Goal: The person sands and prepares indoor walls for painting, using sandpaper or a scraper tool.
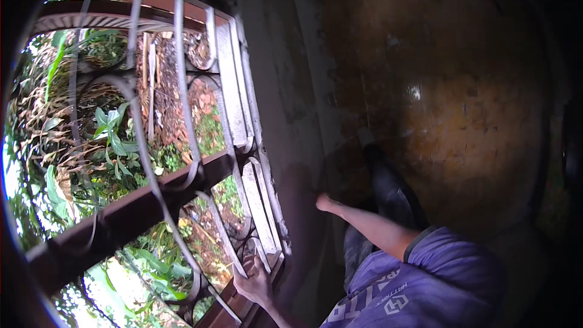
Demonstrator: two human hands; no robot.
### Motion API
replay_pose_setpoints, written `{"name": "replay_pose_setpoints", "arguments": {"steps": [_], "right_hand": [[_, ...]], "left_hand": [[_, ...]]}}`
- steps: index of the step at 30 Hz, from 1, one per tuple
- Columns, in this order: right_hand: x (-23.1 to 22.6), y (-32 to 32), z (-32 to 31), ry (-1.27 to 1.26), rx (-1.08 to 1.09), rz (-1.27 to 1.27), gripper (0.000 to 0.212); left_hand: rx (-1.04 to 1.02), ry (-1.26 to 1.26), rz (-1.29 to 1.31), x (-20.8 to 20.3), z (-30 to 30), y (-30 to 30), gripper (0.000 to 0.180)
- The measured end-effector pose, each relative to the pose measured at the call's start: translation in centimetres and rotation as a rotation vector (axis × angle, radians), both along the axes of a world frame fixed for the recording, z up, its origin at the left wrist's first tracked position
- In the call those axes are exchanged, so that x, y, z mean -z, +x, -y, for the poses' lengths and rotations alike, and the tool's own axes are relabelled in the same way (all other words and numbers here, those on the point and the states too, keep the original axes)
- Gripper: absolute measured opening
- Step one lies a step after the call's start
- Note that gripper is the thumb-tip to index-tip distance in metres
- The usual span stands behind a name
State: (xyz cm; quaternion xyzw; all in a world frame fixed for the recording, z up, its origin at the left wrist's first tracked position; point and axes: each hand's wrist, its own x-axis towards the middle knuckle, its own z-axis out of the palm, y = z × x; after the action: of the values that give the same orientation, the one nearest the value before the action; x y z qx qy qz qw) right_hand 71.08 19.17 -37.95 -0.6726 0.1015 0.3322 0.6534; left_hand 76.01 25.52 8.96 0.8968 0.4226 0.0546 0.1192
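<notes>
At the lower left, my left hand (254, 283) is closed around a metal bar low in the window grille (150, 176), beside the window sill. The grille has long pale bars with curved scrolls between them. My right hand (325, 202) hangs at the end of a bent arm, close to the dark wall and in front of my legs. Only its back shows, small and dim. Its fingers are hidden, so I cannot make out whether it holds anything.
A dark beam (130, 209) crosses the window opening. Outside are green plants (112, 133) and reddish ground with debris. A grey wall (276, 79) runs beside the window frame. To the right lies a worn, shiny brownish floor (437, 109), with my leg (392, 185) over it.
</notes>
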Motion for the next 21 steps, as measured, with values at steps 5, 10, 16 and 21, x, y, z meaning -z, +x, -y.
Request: {"name": "replay_pose_setpoints", "arguments": {"steps": [5,10,16,21], "right_hand": [[-13.9,7.9,10.6,-0.145,-0.297,-0.042,0.020],[-14.2,8.0,22.9,-0.078,-0.131,0.087,0.027],[-17.7,0.9,35.9,-0.265,0.155,0.400,0.030],[-22.1,-5.7,41.2,-0.298,0.214,0.200,0.022]], "left_hand": [[0.284,-0.056,0.182,-1.0,0.0,-2.4,0.078],[0.409,-0.484,0.589,-2.4,6.5,-7.2,0.092],[0.385,-0.727,0.594,-2.0,10.7,-17.7,0.094],[0.305,-0.756,0.588,-3.2,12.4,-23.6,0.088]]}}
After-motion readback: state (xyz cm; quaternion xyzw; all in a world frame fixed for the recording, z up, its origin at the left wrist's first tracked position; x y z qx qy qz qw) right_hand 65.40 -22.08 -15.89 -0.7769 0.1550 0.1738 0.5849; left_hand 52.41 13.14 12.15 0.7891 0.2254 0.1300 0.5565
